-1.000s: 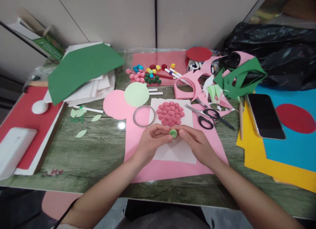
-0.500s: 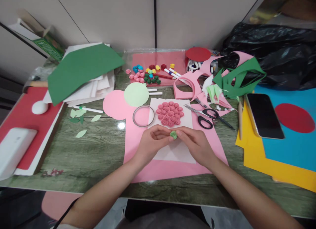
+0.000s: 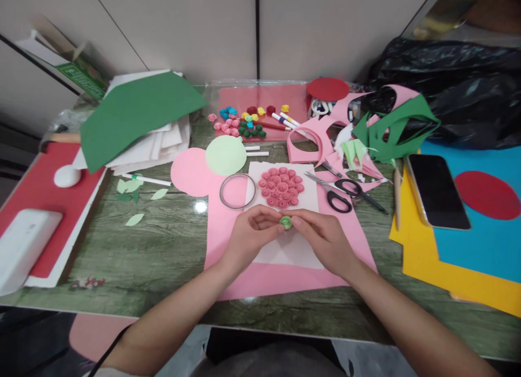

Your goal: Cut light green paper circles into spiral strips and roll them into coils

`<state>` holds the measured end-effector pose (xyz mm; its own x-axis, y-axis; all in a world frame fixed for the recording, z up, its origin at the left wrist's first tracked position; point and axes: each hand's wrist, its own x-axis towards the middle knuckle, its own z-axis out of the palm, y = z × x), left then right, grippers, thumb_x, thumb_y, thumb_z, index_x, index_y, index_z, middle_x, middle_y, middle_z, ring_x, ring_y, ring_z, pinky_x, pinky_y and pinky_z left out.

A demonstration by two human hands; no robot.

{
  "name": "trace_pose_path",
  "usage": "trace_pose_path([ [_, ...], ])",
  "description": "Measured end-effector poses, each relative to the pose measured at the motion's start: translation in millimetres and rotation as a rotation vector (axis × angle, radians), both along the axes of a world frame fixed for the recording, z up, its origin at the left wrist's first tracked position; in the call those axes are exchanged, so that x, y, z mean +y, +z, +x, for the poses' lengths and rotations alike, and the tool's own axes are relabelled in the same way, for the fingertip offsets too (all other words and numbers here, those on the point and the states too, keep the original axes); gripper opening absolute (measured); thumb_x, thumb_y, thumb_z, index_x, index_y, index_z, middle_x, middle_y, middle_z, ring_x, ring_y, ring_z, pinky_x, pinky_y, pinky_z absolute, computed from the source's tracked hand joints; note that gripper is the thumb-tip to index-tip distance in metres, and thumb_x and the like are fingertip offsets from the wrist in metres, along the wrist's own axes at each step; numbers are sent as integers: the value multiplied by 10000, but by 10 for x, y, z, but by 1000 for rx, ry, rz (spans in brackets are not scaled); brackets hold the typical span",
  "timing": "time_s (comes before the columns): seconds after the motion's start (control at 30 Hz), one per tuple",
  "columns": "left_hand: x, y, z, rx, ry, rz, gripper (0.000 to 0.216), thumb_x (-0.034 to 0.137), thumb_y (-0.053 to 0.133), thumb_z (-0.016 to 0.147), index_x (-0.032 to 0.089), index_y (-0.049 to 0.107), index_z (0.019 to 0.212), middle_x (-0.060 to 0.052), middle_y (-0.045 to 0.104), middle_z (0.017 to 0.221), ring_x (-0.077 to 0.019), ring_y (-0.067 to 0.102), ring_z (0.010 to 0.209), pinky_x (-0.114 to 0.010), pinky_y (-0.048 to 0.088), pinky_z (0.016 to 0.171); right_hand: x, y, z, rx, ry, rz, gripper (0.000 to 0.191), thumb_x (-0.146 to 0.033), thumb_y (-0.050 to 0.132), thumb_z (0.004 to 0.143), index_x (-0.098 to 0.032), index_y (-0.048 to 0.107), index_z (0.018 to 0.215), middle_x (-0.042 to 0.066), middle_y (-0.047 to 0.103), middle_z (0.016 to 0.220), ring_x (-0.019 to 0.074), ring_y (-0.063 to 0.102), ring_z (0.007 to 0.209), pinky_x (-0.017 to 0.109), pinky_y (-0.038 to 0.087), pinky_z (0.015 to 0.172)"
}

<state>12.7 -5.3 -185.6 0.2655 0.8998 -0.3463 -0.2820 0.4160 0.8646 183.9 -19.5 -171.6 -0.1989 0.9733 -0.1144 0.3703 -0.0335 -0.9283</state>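
Between the fingertips of both hands sits a small rolled green paper flower [image 3: 286,222]. My left hand [image 3: 257,230] pinches it from the left, and my right hand [image 3: 321,235] pinches it from the right. Both are held over a white paper sheet [image 3: 285,252] that lies on pink paper [image 3: 244,282]. Just beyond the fingers, a cluster of pink rolled paper flowers [image 3: 280,187] rests on the white sheet. A metal ring [image 3: 221,192] lies left of the cluster, and black-handled scissors [image 3: 338,200] lie to its right.
A phone [image 3: 437,190] rests on blue and yellow paper at the right. Cut green scraps [image 3: 396,133] and a black plastic bag [image 3: 456,95] are behind it. Small coloured paper rolls [image 3: 252,132] and markers lie at the back. Paper leaves [image 3: 134,219] and a red board [image 3: 24,203] are at left.
Both hands stay in nearly the same place with the green paper flower between them. The whole view has shifted very slightly; the other things keep their positions.
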Motion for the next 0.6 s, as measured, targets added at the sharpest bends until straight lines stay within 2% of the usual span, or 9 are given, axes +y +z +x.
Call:
trace_pose_path([
  [0.17,-11,-41,-4,-24,-6,22,222,167,805,630,159,658,795,-29,729,818,-160,686,794,-304,524,788,-4,-34,-42,13,-32,-8,257,-304,663,811,-229,681,1056,45,726,1053,218,677,951,377,549,849],
  [0.6,-70,57,4,83,-9,127,172,122,698,733,173,626,881,-24,679,877,-155,657,846,-298,505,832,4,-38,-34,-96,1,105,223,-248,562,891,-253,675,1083,28,736,1033,196,691,903,337,552,820],
])
